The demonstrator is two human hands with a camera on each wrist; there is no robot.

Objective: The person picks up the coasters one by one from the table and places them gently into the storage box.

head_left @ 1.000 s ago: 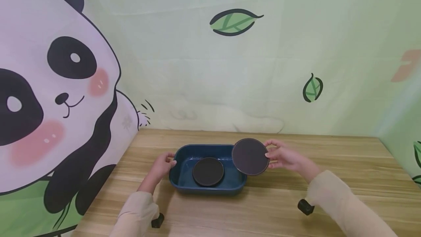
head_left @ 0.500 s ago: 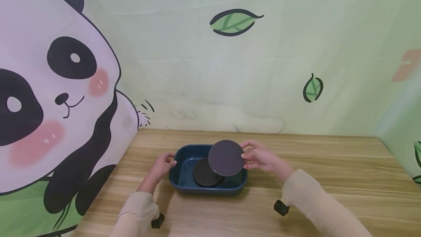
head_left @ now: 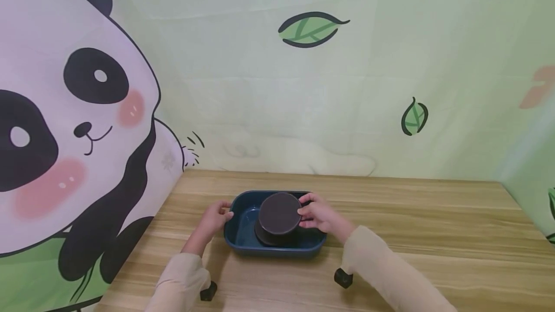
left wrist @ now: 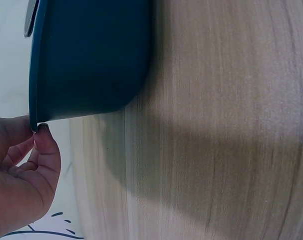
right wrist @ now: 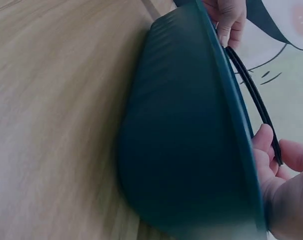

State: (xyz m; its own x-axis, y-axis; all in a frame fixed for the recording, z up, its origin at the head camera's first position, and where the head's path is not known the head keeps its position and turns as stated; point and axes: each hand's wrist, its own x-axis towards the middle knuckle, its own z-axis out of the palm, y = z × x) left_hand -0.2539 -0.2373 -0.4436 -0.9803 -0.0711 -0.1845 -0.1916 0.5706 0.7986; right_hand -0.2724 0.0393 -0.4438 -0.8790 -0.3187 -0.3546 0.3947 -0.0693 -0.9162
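A blue rectangular box (head_left: 240,230) with rounded corners sits on the table. My left hand (head_left: 213,219) pinches its left rim between thumb and fingers; the left wrist view shows this pinch close up. Flat on the box's floor lies a dark round coaster (head_left: 264,238), largely covered by a second one. That second dark round coaster (head_left: 279,213) is held at its right edge by my right hand (head_left: 320,215), over the box. Seen nearly edge-on in the right wrist view, the held coaster (right wrist: 256,100) is pinched between thumb and fingers, just beyond the box's rim.
The wood-grain table (head_left: 433,225) stretches out to the right of the box and in front of it. Behind stands a pale green cloth backdrop (head_left: 243,85) printed with a panda and leaves. Small black devices (head_left: 343,278) are at both wrists.
My right hand has carried its coaster leftward, from the box's right end to over the coaster inside. My left hand has stayed on the rim.
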